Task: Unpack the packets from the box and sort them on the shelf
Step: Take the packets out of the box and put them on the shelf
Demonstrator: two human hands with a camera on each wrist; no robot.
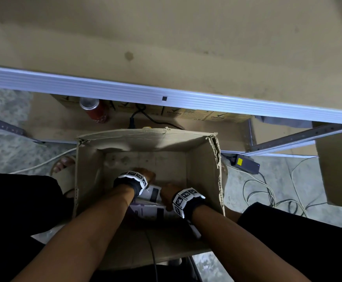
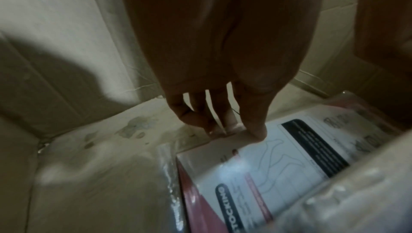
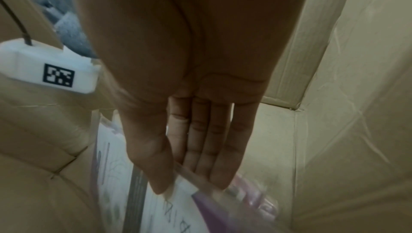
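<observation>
An open cardboard box (image 1: 145,137) stands on the floor between my legs, under the shelf edge (image 1: 186,99). Flat plastic-wrapped packets (image 1: 154,193) lie at its bottom. My left hand (image 1: 145,176) reaches down to the far edge of a white and red packet (image 2: 278,157). Its thumb lies on top and its fingers (image 2: 200,118) are at the rim, pinching it. My right hand (image 1: 167,195) is beside it, lower in the box. Its thumb and straight fingers (image 3: 211,166) hold the edge of a white and purple packet (image 3: 223,210) between them.
The tan shelf board (image 1: 166,37) fills the top of the head view. Below it stand a red can (image 1: 94,110) and small cartons (image 1: 196,115). Cables (image 1: 267,192) and a power adapter (image 1: 247,162) lie on the floor to the right. A sandalled foot (image 1: 64,165) is at the left.
</observation>
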